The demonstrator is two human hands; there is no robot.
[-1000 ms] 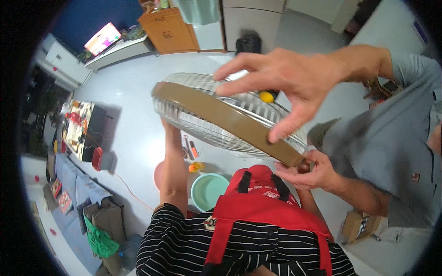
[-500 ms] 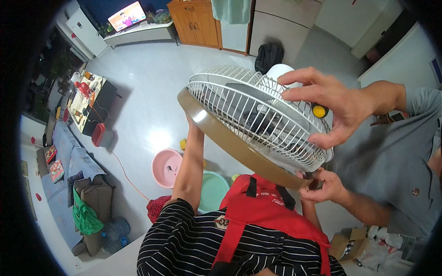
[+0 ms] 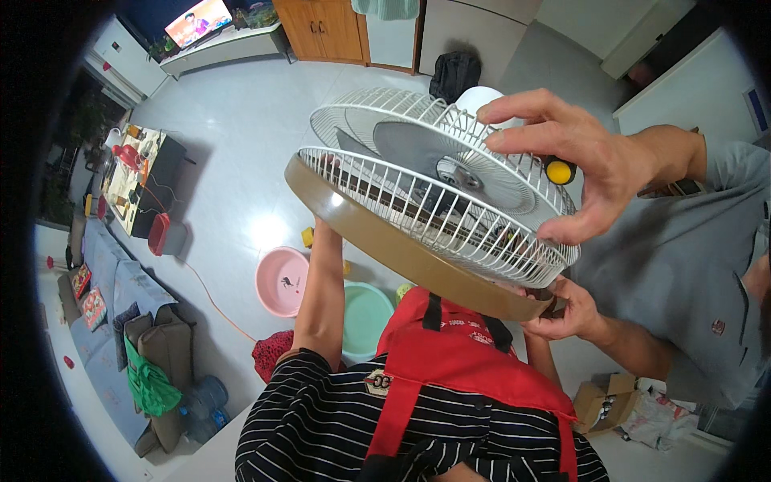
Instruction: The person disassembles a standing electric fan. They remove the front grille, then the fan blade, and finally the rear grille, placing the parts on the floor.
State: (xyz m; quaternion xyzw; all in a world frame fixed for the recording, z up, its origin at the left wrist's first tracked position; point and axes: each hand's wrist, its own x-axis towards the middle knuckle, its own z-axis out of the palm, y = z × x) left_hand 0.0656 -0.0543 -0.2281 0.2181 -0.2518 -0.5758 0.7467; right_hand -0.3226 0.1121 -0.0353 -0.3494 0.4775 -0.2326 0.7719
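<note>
A fan's white wire guard [image 3: 426, 193] with a brown outer band [image 3: 401, 245] is tilted in front of me. My left hand [image 3: 328, 163] grips its far-left side, fingers partly visible through the wires. My right forearm [image 3: 540, 357] rises toward the band's lower right end; the hand itself is hidden. Behind this guard stands another white wire guard [image 3: 365, 104] with a grey fan blade [image 3: 405, 149], apart from it at the left. A co-worker's upper hand [image 3: 574, 153] spreads over the guards, beside a black and yellow round-ended object [image 3: 560, 171]. The co-worker's lower hand [image 3: 570, 313] holds the band's right end.
The co-worker in a grey shirt [image 3: 658, 257] stands close at right. Below my left arm are a pink basin [image 3: 269, 301] and a green basin [image 3: 365, 333] on the floor. A sofa [image 3: 120, 281] and low table [image 3: 132, 181] line the left; a black backpack [image 3: 455, 76] lies beyond the fan.
The banded guard has moved slightly left and away from the other guard, so the gap between them is wider and the blade shows more. The co-worker's hands stay near the right edge.
</note>
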